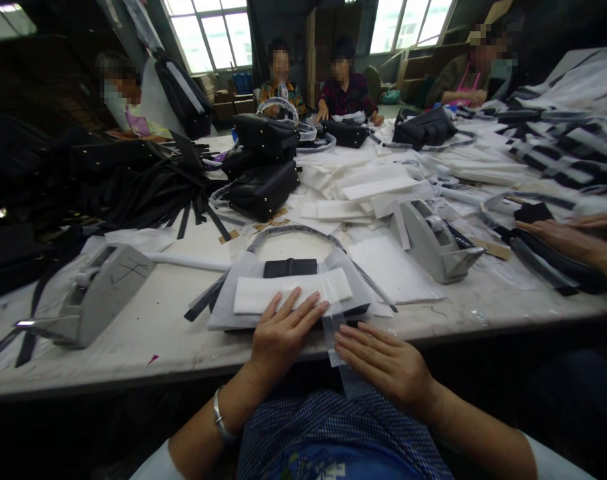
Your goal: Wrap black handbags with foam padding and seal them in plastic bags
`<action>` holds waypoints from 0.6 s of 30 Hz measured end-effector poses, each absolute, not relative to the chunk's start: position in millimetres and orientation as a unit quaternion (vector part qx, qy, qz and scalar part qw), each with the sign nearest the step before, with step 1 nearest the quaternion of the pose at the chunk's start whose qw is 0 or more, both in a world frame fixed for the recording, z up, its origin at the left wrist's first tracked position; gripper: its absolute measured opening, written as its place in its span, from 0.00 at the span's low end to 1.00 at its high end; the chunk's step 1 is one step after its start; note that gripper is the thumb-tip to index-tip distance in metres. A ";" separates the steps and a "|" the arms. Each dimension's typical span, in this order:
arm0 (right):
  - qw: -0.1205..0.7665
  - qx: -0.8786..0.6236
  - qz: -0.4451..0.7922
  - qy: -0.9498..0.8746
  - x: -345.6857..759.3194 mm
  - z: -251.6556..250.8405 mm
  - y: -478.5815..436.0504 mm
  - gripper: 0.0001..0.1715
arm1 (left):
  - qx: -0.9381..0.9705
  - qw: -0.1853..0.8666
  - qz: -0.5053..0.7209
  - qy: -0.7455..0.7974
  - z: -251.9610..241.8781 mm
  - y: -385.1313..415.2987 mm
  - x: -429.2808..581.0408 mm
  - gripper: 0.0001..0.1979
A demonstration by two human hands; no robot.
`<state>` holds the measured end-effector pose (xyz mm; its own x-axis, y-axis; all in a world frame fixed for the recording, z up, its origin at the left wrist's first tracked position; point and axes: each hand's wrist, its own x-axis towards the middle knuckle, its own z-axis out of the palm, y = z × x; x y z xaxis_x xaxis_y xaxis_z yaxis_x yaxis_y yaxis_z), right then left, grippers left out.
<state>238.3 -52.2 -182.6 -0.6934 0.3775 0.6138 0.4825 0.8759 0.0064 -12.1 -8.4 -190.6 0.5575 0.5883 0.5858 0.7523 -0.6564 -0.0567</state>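
A black handbag (289, 268) lies flat at the table's near edge, wrapped in grey sheet, with a white foam strip (293, 292) across it. My left hand (280, 333) lies flat on the wrapped bag with fingers stretched out over the strip. My right hand (383, 363) rests at the table edge, fingers extended, pressing a strip of clear tape (336, 340) that runs from the bag over the edge and hangs down.
Grey tape dispensers stand at left (96, 293) and right (433, 243). Stacked black bags (263, 163), loose black straps (148, 193) and white foam sheets (373, 190) cover the table. Several people sit opposite. Another person's hand (573, 240) rests on a black strap at right.
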 end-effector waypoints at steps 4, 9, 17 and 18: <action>0.316 -0.237 -0.093 -0.914 239.7 -193.3 -50.3 0.19 | -0.868 0.154 -0.268 -0.388 -189.9 -9.2 -11.4 0.22; 0.317 -0.249 -0.096 -0.910 241.0 -199.6 -41.4 0.19 | -0.867 0.141 -0.267 -0.397 -189.5 -10.2 -8.1 0.23; 0.343 -0.281 -0.083 -0.892 237.6 -215.2 -34.2 0.19 | -0.862 0.029 -0.253 -0.437 -168.4 -22.0 7.7 0.24; 0.350 -0.283 -0.087 -0.889 236.8 -217.3 -33.9 0.19 | -0.859 0.032 -0.261 -0.440 -168.6 -22.5 9.8 0.23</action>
